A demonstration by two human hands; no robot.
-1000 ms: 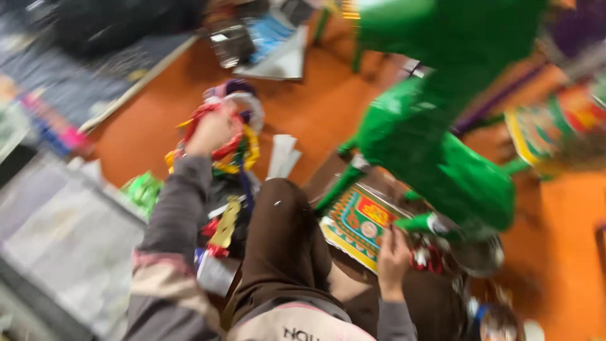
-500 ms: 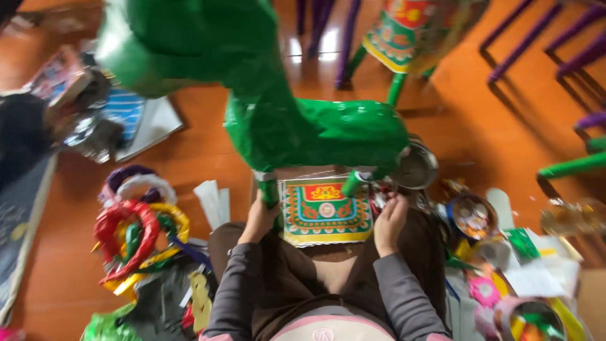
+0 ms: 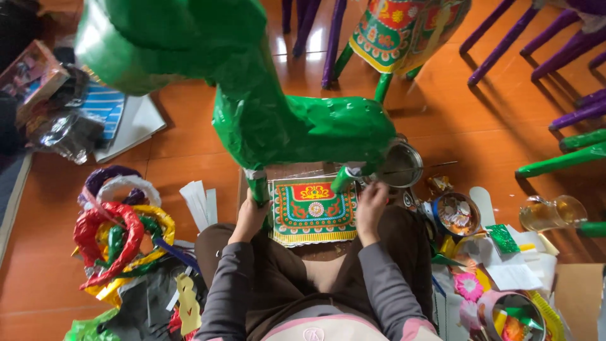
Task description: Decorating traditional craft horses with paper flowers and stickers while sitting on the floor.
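A large green paper-covered animal figure (image 3: 297, 126) stands over my lap. A patterned paper panel (image 3: 314, 211) in red, green and yellow lies flat under it, between two of its legs. My left hand (image 3: 249, 218) grips the bottom of the figure's left leg (image 3: 257, 186), at the panel's left edge. My right hand (image 3: 371, 203) has its fingers curled on the panel's right edge, just below the other green leg (image 3: 344, 180). Both sleeves are grey.
A heap of coloured foil rings (image 3: 120, 237) lies at my left with white paper strips (image 3: 201, 203). At the right are a metal bowl (image 3: 399, 165), a round tin of scraps (image 3: 456, 215), a glass jug (image 3: 550, 213) and paper bits. Purple and green legs (image 3: 568, 113) stand behind.
A second ago my left hand was stretched out to the foil rings at the left. It has come back to the figure's leg beside the panel. My right hand stays at the panel's right edge.
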